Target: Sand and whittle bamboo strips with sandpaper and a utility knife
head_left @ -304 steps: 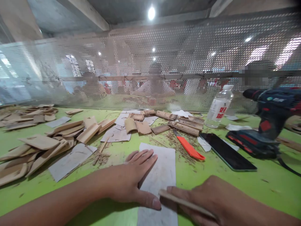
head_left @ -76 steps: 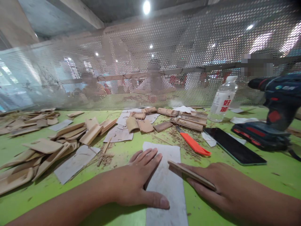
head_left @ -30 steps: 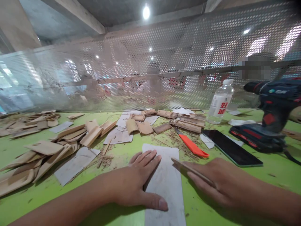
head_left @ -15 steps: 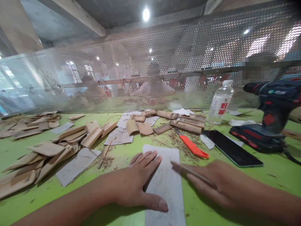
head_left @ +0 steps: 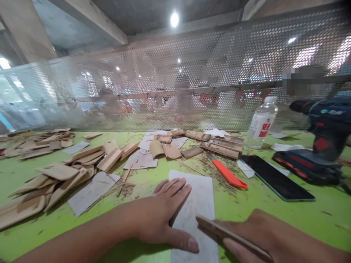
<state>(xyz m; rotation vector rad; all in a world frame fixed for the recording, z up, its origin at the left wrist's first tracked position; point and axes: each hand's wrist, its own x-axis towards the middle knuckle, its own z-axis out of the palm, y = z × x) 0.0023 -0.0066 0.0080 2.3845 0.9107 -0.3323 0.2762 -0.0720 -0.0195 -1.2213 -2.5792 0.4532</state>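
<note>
My left hand [head_left: 160, 215] lies flat with fingers spread on the left side of a grey sheet of sandpaper [head_left: 196, 204] on the green table [head_left: 301, 219]. My right hand [head_left: 257, 235] is closed on a thin flat wooden strip [head_left: 230, 236], held edge-down on the sheet near its lower right. The strip's far end points left over the paper.
Piles of bamboo slats [head_left: 55, 179] and more grey sheets lie to the left and at the back. An orange utility knife [head_left: 229, 174], a black phone [head_left: 276, 177], a plastic bottle [head_left: 260, 122] and a cordless drill [head_left: 320, 142] stand to the right. A perforated metal screen closes the far side.
My right hand has drawn the wooden strip back toward me along the sheet, from near its upper right to its lower right. My left hand stays pressed on the paper.
</note>
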